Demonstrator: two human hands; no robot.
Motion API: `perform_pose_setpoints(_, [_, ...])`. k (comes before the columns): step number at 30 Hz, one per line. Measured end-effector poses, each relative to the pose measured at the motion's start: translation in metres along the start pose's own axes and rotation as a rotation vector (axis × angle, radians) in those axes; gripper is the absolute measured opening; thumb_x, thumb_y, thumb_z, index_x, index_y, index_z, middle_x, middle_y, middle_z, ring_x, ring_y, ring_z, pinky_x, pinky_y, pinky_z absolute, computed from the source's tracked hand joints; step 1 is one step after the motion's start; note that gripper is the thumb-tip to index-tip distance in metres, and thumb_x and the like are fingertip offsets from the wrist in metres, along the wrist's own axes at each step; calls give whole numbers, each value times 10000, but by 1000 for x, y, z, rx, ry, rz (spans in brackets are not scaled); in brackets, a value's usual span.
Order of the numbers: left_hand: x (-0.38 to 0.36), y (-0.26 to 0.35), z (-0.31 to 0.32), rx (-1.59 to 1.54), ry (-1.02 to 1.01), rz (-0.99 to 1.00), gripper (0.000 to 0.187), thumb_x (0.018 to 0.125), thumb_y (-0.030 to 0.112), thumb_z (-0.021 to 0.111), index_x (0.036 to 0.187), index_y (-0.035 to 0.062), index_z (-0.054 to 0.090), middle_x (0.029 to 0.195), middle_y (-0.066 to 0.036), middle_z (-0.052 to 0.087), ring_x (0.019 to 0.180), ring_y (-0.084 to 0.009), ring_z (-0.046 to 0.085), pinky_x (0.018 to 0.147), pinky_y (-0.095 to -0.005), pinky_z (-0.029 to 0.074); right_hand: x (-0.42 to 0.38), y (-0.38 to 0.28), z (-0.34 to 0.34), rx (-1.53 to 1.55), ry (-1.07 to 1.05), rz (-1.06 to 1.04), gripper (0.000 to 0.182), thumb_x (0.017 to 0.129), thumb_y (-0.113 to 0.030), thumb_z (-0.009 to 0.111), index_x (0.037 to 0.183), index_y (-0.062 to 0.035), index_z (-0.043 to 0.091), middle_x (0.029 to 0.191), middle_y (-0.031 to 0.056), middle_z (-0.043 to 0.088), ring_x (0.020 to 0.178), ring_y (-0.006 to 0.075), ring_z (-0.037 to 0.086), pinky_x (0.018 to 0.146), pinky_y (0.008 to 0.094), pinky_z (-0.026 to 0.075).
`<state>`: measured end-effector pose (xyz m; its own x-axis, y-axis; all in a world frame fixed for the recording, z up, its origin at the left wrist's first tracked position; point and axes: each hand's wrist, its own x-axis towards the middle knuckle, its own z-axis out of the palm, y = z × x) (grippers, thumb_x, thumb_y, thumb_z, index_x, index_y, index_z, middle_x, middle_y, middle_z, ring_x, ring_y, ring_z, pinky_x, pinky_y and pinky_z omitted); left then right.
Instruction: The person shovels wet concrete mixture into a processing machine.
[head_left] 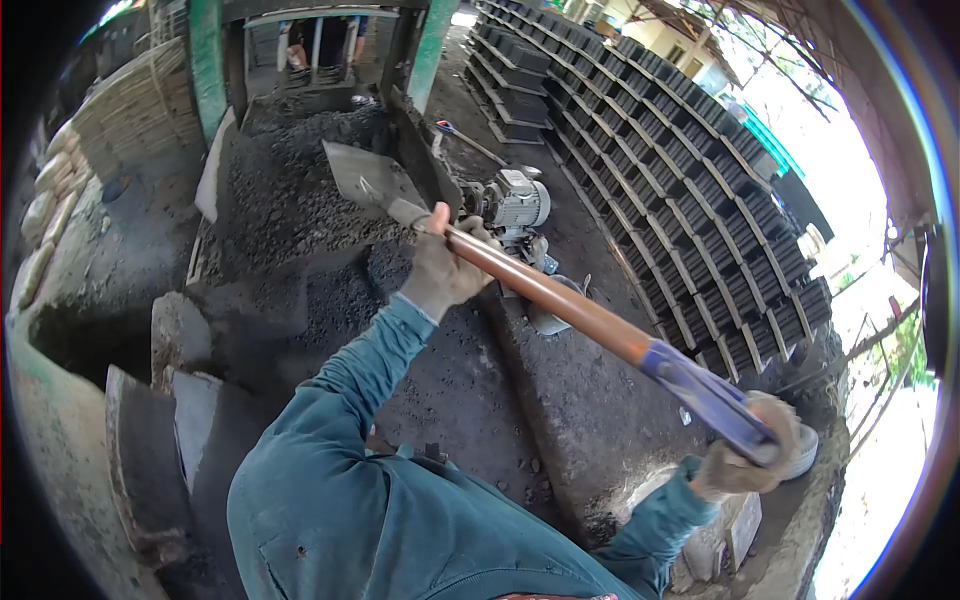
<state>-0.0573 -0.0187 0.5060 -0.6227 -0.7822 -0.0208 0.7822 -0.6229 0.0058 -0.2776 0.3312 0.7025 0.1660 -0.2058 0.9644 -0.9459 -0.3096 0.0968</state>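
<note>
A shovel (pixel 560 300) crosses the view from upper left to lower right, with a brown shaft and a blue-purple grip end. Its flat metal blade (pixel 372 180) is over dark, crumbly material (pixel 285 190) in a trough. My left hand (pixel 450 265), in a dusty glove, is closed around the shaft near the blade. Down at the right, my right hand (pixel 755 445), also gloved, is wrapped around the grip end. No load shows on the visible face of the blade.
A grey electric motor (pixel 520 200) stands right of the trough, near a small bucket (pixel 555 310). Long stacks of dark blocks on boards (pixel 670 170) fill the right side. Upright slabs (pixel 150 450) stand at lower left. Partly hidden, another person (pixel 325 45) is behind the green-posted frame.
</note>
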Motion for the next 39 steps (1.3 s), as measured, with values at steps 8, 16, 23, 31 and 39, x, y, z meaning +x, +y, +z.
perform_pose_setpoints(8, [-135, -80, 23, 47, -145, 21, 549, 863, 567, 726, 1056, 55, 695, 1077, -165, 689, 1005, -338, 675, 874, -538, 561, 103, 10, -50, -454, 385, -29, 304, 889, -206, 634, 826, 71, 742, 715, 134, 687, 628, 230, 683, 573, 313, 569])
perform_pose_setpoints(16, [-180, -26, 21, 78, -192, 142, 579, 853, 626, 702, 1074, 92, 679, 1116, -150, 674, 985, -313, 657, 892, -497, 539, 171, -31, -1, -265, 353, -360, 286, 872, -235, 689, 923, 45, 719, 781, 112, 696, 663, 219, 691, 602, 318, 573])
perform_pose_setpoints(23, [-179, 54, 15, 43, -264, 32, 611, 846, 663, 679, 1041, 83, 684, 1099, -156, 695, 972, -323, 662, 885, -504, 512, 196, -101, 80, -180, 309, -440, 322, 857, -259, 736, 1008, 22, 698, 840, 92, 703, 693, 209, 697, 627, 322, 576])
perform_pose_setpoints(31, [-141, 177, 25, -53, 65, 192, 523, 906, 557, 582, 936, 41, 669, 940, -119, 689, 875, -313, 666, 874, -525, 518, 201, -182, 166, 55, -19, -485, 405, 840, -288, 791, 1106, -4, 675, 907, 70, 711, 728, 198, 705, 657, 327, 580])
perform_pose_setpoints(39, [-52, 289, -34, -45, 265, 208, 282, 841, 330, 684, 834, 55, 625, 744, -58, 611, 719, -267, 611, 747, -445, 528, 92, -189, 243, -117, -64, -35, 361, 795, -268, 840, 1045, -46, 704, 927, 85, 722, 809, 248, 710, 754, 373, 582])
